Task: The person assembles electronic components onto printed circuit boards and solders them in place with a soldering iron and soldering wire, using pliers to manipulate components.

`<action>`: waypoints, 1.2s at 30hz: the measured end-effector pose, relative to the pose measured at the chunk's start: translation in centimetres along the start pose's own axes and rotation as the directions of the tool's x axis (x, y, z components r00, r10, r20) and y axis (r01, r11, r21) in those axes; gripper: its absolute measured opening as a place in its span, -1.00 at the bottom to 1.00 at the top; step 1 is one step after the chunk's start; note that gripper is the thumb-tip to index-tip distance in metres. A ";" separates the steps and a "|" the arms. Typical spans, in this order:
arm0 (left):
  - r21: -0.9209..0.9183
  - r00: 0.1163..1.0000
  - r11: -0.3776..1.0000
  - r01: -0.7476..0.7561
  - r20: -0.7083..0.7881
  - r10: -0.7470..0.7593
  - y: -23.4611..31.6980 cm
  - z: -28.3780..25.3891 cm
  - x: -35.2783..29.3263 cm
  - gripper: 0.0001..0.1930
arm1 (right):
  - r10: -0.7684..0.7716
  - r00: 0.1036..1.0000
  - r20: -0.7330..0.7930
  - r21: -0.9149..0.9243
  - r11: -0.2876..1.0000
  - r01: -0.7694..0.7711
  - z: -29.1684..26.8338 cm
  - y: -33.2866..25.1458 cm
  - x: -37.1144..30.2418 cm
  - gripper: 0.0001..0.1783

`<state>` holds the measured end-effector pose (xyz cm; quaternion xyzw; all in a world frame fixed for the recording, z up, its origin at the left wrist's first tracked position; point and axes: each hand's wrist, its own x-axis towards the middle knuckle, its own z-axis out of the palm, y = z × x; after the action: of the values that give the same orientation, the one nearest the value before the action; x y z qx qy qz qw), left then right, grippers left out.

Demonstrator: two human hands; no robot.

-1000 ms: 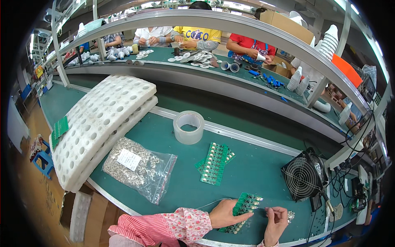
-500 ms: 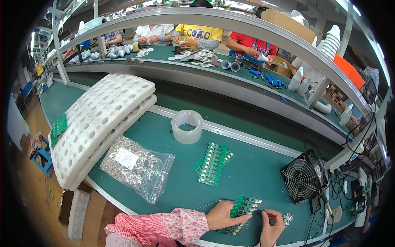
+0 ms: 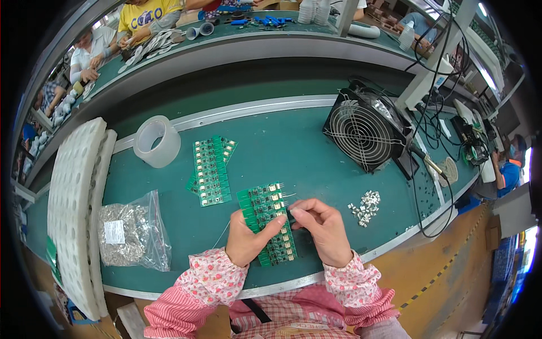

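Note:
My left hand (image 3: 243, 242) grips a green circuit board panel (image 3: 262, 203) with rows of small parts, its thumb lying across the face. Thin metal leads stick out from the panel's upper right edge. At the middle of that edge my right hand (image 3: 328, 233) is closed in a pinch; whatever is between its fingertips is too small to make out. A thin wire runs beside my left hand. Further forward, similar circuit boards (image 3: 212, 172) lie stacked crosswise on the green table (image 3: 271, 135).
Small silvery parts (image 3: 366, 209) lie heaped to the right. Behind them stand a black fan (image 3: 361, 133) and a soldering iron (image 3: 428, 161) with cables. On the left are a clear tape roll (image 3: 158, 142), a bag of metal parts (image 3: 132, 234) and white foam trays (image 3: 73, 209). Co-workers sit across.
The view has swung to the right. The held panel now shows its face more fully, and my right fingers have come up against its edge.

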<state>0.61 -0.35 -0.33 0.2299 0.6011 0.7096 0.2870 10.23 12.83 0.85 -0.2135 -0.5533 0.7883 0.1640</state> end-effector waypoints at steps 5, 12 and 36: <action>0.052 1.000 0.998 -0.029 0.003 0.029 -0.1 0.0 -0.7 -0.86 | 0.100 0.990 0.103 0.051 0.993 -0.106 0.0 0.6 -0.5 -0.85; 0.062 0.999 0.997 -0.035 0.027 0.033 0.0 -0.3 -0.8 -0.86 | 0.118 0.989 0.094 0.069 0.990 -0.124 0.5 0.3 -0.7 -0.85; 0.166 0.977 0.964 -0.210 -0.014 0.215 0.3 0.6 -0.9 -0.84 | -0.081 0.996 0.036 0.078 0.994 0.078 1.2 2.5 -0.9 -0.86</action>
<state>1.63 -0.54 0.08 0.3043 0.6338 0.6881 0.1798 10.35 10.58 -1.02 -0.1694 -0.5340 0.8057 0.1923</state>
